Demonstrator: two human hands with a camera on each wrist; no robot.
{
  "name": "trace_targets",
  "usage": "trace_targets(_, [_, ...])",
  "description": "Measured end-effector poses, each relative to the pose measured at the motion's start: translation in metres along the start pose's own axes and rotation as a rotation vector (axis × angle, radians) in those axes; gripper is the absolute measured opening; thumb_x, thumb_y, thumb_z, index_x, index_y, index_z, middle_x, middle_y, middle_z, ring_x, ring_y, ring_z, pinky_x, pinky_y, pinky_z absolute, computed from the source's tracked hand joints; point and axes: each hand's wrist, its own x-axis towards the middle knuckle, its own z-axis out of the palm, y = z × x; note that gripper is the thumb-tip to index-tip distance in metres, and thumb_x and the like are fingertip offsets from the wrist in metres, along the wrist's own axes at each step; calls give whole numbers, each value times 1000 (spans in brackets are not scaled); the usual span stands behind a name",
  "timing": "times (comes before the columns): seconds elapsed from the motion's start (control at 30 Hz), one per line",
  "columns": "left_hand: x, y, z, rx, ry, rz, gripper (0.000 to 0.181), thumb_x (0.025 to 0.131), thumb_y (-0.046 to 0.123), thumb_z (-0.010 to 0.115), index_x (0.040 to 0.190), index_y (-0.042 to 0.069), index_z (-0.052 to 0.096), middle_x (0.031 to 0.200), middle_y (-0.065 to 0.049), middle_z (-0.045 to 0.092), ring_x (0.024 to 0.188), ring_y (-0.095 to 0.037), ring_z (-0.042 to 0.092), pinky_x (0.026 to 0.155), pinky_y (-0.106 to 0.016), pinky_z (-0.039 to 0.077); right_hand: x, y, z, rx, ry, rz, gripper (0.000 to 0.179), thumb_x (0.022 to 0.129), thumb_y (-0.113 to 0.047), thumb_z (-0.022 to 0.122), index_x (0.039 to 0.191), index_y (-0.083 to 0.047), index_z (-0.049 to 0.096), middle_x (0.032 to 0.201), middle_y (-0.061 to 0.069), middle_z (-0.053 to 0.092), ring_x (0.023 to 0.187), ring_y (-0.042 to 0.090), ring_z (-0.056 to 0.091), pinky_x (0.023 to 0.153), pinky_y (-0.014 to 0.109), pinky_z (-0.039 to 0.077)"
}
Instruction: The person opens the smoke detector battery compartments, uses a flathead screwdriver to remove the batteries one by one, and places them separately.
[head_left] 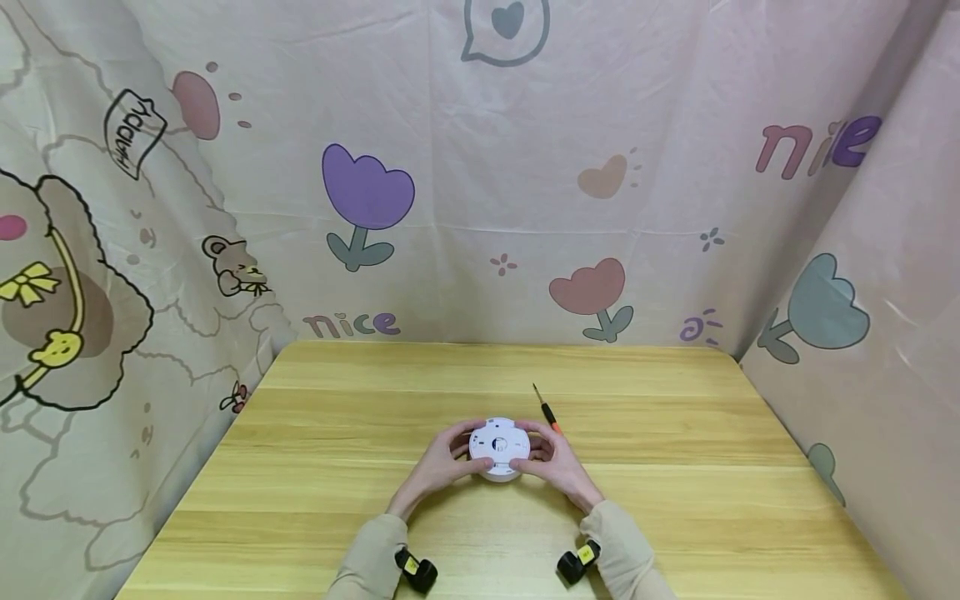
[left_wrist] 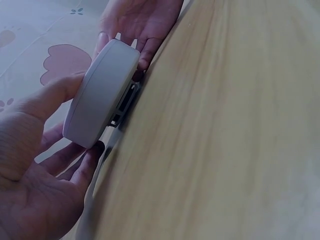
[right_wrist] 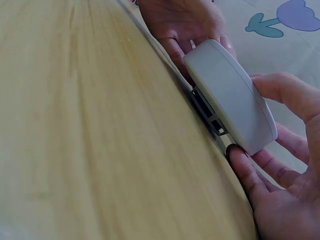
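Observation:
A round white device (head_left: 501,475) with small dark markings on its top face is held between both hands at the middle of the table. My left hand (head_left: 438,467) grips its left side, the thumb on the top face and fingers curled round the edge. On the opposite side my right hand (head_left: 562,468) grips it the same way. In the left wrist view the smooth thick side of the device (left_wrist: 102,92) shows, with a dark slotted frame (left_wrist: 125,105) underneath, close over the tabletop. The right wrist view shows the same slotted frame (right_wrist: 209,112) below the rim.
A screwdriver (head_left: 548,413) with a black and orange handle lies just behind my right hand, its handle end partly hidden. The wooden table (head_left: 315,433) reaches back to a printed cloth (head_left: 480,167). Black wrist cameras (head_left: 417,572) sit at both sleeves.

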Motion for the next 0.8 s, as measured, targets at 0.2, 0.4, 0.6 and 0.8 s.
trace_targets(0.2, [4,-20,1,-1,21,-4,67,73,20,72,130,6,41,136,-14,41,123,-31,43,105,-41,36,-4,-12,0,-17,-9,13,61,72,-9,72,126,-8,45,121,18,50,91,22,57,81,28,49])
trace_targets(0.4, [8,-34,2,13,31,-9,68,71,27,74,130,13,42,135,-8,43,123,-26,44,105,-38,37,-8,-26,2,-33,-18,20,62,72,-10,72,127,-5,43,124,18,47,93,26,56,84,30,49])
trace_targets(0.6, [8,-31,1,13,28,-5,69,71,28,74,130,12,42,135,-7,44,123,-25,44,105,-36,37,-8,-25,2,-30,-14,22,61,72,-10,72,127,-7,44,125,15,47,93,24,57,84,29,49])
trace_targets(0.8, [8,-31,1,6,26,3,70,71,27,74,130,10,42,135,-11,43,122,-28,44,104,-37,38,-8,-25,2,-30,-15,20,62,72,-11,72,127,-7,44,128,14,45,96,26,56,86,31,48])
